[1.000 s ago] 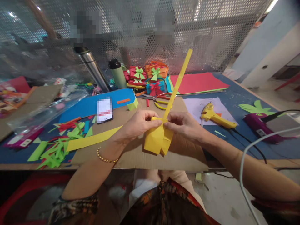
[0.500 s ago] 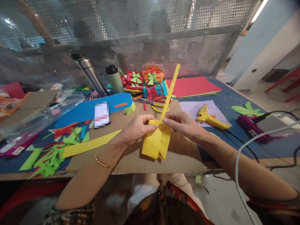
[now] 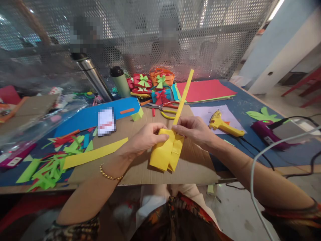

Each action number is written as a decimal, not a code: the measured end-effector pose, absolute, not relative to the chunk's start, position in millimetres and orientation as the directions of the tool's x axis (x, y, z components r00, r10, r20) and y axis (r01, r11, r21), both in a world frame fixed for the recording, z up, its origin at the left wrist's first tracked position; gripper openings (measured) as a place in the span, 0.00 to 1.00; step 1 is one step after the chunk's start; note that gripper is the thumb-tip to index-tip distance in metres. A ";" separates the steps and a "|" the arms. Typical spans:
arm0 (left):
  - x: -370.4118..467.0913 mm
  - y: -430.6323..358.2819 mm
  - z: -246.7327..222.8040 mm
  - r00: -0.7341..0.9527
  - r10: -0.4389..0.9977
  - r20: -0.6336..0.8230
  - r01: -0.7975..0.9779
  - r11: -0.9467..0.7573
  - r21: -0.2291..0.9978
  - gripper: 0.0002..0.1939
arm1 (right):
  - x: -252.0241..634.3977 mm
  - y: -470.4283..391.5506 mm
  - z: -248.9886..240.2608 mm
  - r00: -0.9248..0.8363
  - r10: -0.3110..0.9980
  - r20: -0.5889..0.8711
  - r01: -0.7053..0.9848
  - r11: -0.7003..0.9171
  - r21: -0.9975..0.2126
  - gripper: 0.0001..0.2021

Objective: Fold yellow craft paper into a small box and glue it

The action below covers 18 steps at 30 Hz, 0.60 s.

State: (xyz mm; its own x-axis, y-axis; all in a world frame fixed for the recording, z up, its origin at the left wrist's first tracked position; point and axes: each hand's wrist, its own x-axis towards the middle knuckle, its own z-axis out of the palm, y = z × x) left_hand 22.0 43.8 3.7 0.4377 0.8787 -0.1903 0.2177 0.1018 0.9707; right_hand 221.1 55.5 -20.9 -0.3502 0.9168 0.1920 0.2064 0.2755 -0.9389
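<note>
A folded yellow paper bag (image 3: pixel 163 154) is held up over the brown cardboard sheet (image 3: pixel 198 167). My left hand (image 3: pixel 150 135) is closed on its upper left side, thumb in front. A narrow yellow paper strip (image 3: pixel 184 97) rises from the top edge of the bag, tilted to the right. My right hand (image 3: pixel 192 130) pinches the strip's lower end against the bag's top right corner. The fingertips hide where strip and bag meet. Behind the hands, yellow-handled scissors (image 3: pixel 167 114) lie on the cardboard.
A yellow glue gun (image 3: pixel 223 124) rests on lilac paper at right, its cord trailing forward. Paper scraps (image 3: pixel 50 170) and a yellow strip (image 3: pixel 95 154) lie left. Small decorated paper bags (image 3: pixel 160 83), a steel flask (image 3: pixel 92 77) and red sheets (image 3: pixel 205 90) stand or lie behind.
The view has shifted slightly, so the table items sit a little further left and higher. Both hands keep their hold on the bag and strip, nearly unmoved.
</note>
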 end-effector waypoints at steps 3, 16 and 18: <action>21.8 43.6 3.4 0.435 0.878 -0.199 0.221 0.110 0.969 0.13 | 221.5 56.1 -22.8 -0.355 0.914 0.197 0.211 0.284 -0.935 0.21; 24.6 43.4 2.8 0.401 0.884 -0.242 0.236 0.156 0.959 0.14 | 221.1 56.2 -23.0 -0.363 0.914 0.180 0.210 0.269 -0.940 0.22; 24.7 43.5 1.1 0.399 0.887 -0.231 0.235 0.145 0.961 0.13 | 220.9 55.5 -22.8 -0.364 0.916 0.172 0.205 0.259 -0.944 0.22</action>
